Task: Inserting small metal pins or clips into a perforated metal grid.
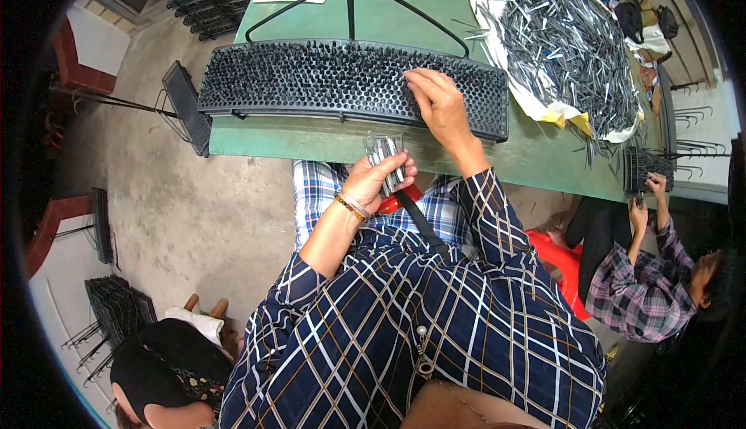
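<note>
On the green table in front of me lies a long black rack [303,79] full of small holes, many with short dark pieces standing in them. My right hand [443,106] is at the right half of the rack, its thumb and fingers pinched together at the surface. What is between those fingertips is too small to make out. Below the rack's front edge, my left hand [371,180] is closed around a bundle of thin grey metal strips [386,157], their upper ends showing above my thumb.
To the right, a large heap of similar thin strips [567,48] lies on white and yellow sacking [556,114]. Black rods [350,1] rise behind the rack. A co-worker [645,293] handles a similar rack [649,169] at the right. Another person [167,371] sits at lower left.
</note>
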`<state>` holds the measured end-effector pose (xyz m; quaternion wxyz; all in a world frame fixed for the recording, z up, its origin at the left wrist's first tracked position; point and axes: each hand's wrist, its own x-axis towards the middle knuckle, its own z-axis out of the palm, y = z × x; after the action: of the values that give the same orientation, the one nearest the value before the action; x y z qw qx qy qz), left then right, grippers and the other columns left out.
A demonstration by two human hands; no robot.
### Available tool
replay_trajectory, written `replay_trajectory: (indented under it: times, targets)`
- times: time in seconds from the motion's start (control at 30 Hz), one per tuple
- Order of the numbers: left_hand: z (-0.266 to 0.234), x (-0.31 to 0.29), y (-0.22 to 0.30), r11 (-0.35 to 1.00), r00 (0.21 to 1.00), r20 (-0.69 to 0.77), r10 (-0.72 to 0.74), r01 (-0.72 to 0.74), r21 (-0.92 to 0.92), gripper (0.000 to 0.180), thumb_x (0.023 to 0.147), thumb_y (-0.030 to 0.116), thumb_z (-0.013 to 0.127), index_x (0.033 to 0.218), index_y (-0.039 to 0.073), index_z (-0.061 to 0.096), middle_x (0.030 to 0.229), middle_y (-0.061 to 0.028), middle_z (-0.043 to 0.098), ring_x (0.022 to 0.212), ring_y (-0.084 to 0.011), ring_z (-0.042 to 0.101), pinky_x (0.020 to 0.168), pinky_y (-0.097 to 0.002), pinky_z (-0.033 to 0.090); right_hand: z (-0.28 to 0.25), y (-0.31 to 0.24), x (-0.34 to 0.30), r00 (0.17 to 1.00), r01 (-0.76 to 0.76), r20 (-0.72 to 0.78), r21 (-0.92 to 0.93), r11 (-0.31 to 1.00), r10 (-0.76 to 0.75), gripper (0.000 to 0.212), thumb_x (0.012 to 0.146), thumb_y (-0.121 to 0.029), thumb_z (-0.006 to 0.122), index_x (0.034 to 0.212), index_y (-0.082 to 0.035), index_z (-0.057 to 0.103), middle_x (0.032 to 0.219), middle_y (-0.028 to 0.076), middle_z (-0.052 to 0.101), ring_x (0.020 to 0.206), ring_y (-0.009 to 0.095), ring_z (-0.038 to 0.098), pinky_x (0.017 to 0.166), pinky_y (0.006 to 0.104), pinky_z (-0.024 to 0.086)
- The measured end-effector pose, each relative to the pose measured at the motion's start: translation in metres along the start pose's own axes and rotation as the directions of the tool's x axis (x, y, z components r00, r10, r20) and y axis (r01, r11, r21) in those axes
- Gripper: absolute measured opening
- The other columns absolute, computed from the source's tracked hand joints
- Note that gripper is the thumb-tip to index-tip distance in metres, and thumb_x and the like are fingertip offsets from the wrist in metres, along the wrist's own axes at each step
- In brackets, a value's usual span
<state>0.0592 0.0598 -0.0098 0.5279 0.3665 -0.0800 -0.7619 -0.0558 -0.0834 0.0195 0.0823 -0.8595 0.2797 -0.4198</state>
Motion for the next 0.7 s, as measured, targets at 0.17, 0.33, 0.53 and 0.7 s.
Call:
replay_trajectory:
  times: [0.17,0.33,0.53,0.7]
  targets:
    - [0.01,0.001,0.007,1.0,1.0,0.0,0.009,-0.009,0.009,0.015,0.086,0.011,0.06,0.097,0.001,0.057,0.089,-0.0091,0.062,0.081,-0.0186,0.064,0.068,-0.0281,0.056,-0.011,0.009,0.002,1.0,-0.013,-0.01,-0.031,0.999,0.013,0.018,0.079,-0.002,0.062,0.097,-0.002,0.065,0.093,0.012,0.064,0.086,0.028,0.061,0.075,0.0331,0.049]
    - [0.011,-0.002,0.013,0.998,0.998,-0.011,0.059,-0.058,0.033,0.016,0.086,0.01,0.06,0.099,0.001,0.057,0.09,-0.0092,0.062,0.082,-0.0187,0.064,0.069,-0.028,0.056,-0.018,-0.011,0.005,0.983,-0.182,-0.003,0.157,0.971,0.185,0.015,0.08,-0.007,0.063,0.094,-0.002,0.066,0.09,0.01,0.064,0.082,0.02,0.06,0.07,0.0295,0.048]
    - [0.011,0.0,0.017,0.983,0.984,0.038,0.174,-0.176,0.06,0.017,0.086,0.009,0.059,0.101,0.001,0.057,0.091,-0.009,0.062,0.082,-0.0185,0.063,0.069,-0.0278,0.056,-0.031,-0.039,-0.011,0.673,-0.71,0.638,0.419,0.566,0.373,0.018,0.082,-0.015,0.067,0.089,0.001,0.068,0.08,0.003,0.063,0.068,0.006,0.055,0.059,0.0204,0.044]
    - [0.012,0.0,0.016,0.989,0.988,-0.039,0.147,-0.146,0.012,0.02,0.085,0.009,0.06,0.103,0.0,0.057,0.092,-0.0081,0.062,0.082,-0.0182,0.063,0.071,-0.0308,0.057,-0.028,-0.037,-0.009,0.631,-0.774,0.59,0.432,0.464,0.504,0.018,0.083,-0.014,0.066,0.092,0.002,0.067,0.077,0.003,0.064,0.069,0.007,0.057,0.06,0.0202,0.045]
